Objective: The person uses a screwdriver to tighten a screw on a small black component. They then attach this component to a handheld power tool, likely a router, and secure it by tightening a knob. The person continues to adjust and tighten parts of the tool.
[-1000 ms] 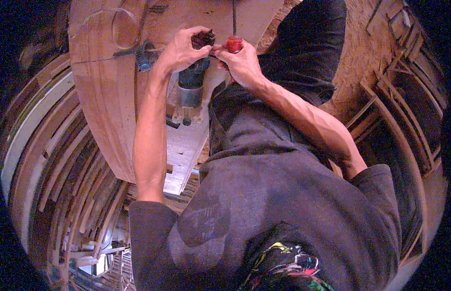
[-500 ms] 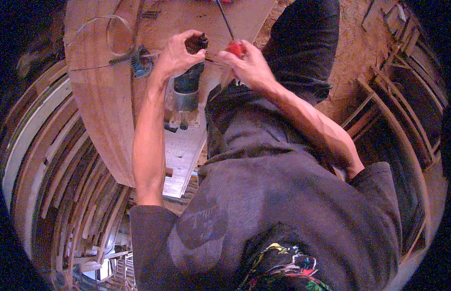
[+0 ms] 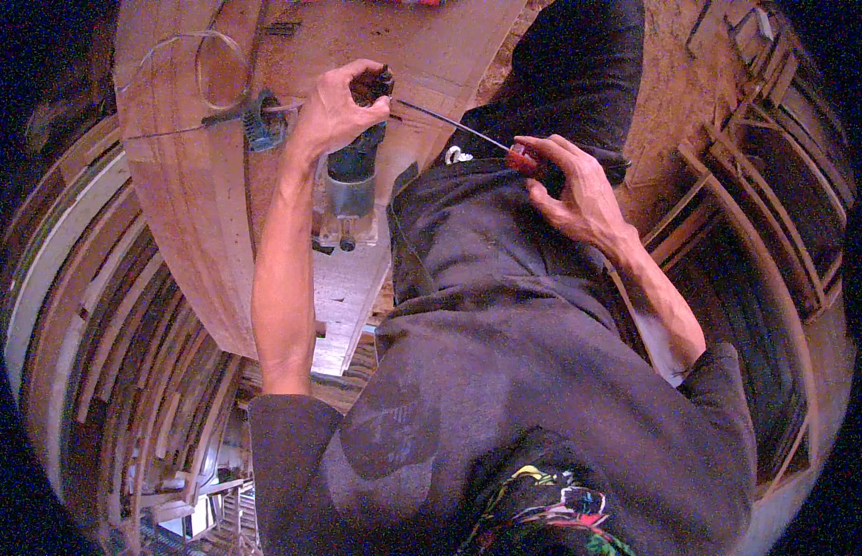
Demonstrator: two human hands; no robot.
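A power tool that looks like a small trim router point(image 3: 352, 193), with a dark body and a greyish base, lies on the wooden board. My left hand point(image 3: 336, 109) curls its fingers and thumb around the black upper end of the tool. In my right hand point(image 3: 584, 196) is a screwdriver point(image 3: 524, 159) with a red handle, pinched between thumb and fingers. Its long thin shaft slants up and left, and the tip reaches the black end by my left thumb. Whether the tip touches a screw is too small to tell.
A teal plastic tool part point(image 3: 262, 122) lies left of my left hand on the wide wooden board point(image 3: 190, 213). Behind it is a loop of pale cable point(image 3: 204, 69). Stacked timber point(image 3: 116, 334) fills the left side; wooden frames point(image 3: 774, 185) stand at the right.
My right hand has moved right and toward me with the screwdriver. Its shaft, which pointed away from me, now slants left to the tool's black end. My left hand stays almost in place.
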